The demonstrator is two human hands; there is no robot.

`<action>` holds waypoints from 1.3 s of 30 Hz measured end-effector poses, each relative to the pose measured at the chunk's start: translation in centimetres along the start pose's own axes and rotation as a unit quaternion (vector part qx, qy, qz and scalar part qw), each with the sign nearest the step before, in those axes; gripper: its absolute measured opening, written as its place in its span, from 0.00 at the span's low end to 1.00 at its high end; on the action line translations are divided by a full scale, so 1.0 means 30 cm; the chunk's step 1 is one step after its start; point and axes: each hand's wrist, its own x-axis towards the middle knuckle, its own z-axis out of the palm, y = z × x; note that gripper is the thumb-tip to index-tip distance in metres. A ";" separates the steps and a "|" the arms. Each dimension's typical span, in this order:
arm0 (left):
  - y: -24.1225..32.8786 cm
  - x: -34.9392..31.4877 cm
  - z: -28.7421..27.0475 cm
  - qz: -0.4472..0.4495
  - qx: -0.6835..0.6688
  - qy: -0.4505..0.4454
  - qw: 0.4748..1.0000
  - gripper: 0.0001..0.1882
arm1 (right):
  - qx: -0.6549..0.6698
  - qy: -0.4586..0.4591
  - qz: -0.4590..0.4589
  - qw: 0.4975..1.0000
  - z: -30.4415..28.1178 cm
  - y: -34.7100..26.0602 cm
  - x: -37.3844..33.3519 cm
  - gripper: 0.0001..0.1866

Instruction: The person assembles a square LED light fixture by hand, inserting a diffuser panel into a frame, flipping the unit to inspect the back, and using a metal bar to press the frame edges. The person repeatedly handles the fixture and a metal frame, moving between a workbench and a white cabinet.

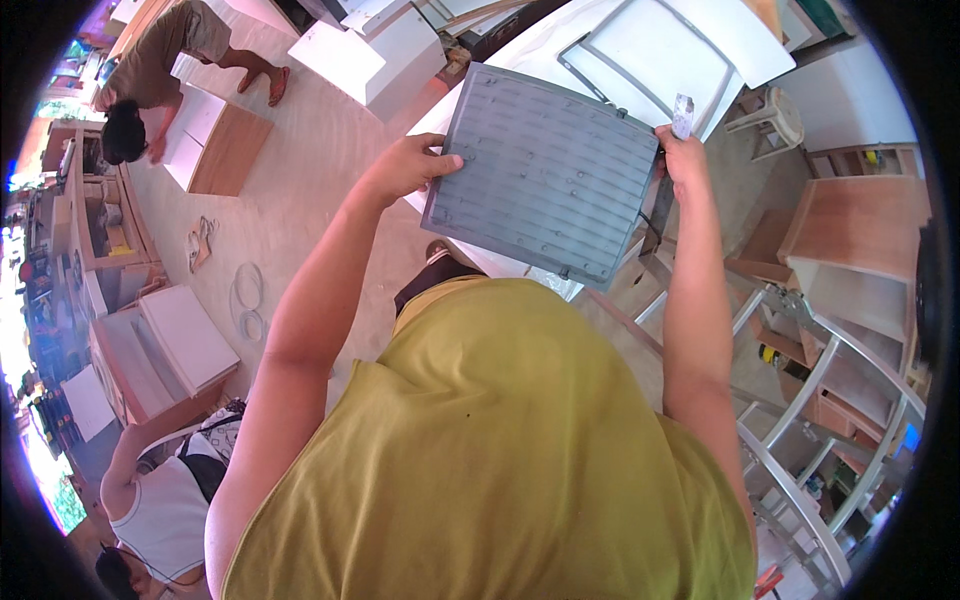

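Observation:
I hold a flat grey square panel (550,175) with rows of ridges and small bumps, tilted above a white table. My left hand (410,168) grips its left edge, thumb on the upper face and fingers behind. My right hand (682,160) is closed at the right edge. A short silvery-white piece (683,117) sticks up from that hand; its kind I cannot make out. A dark cord (652,225) shows beside the panel's lower right. Beyond the panel, a thin grey rectangular frame (600,75) lies on the white tabletop (545,38).
An aluminium ladder (800,390) leans at the right, near wooden cabinets (850,225) and a plastic stool (775,122). At far left a person (165,55) bends over a cabinet (230,150). Another person (165,510) is at lower left. Coiled wire (248,290) lies on the floor.

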 end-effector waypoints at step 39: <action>-0.102 0.057 -0.033 0.037 -0.034 -0.076 0.996 0.44 | -0.025 -0.143 -0.014 0.989 -0.042 -0.001 -0.019 0.26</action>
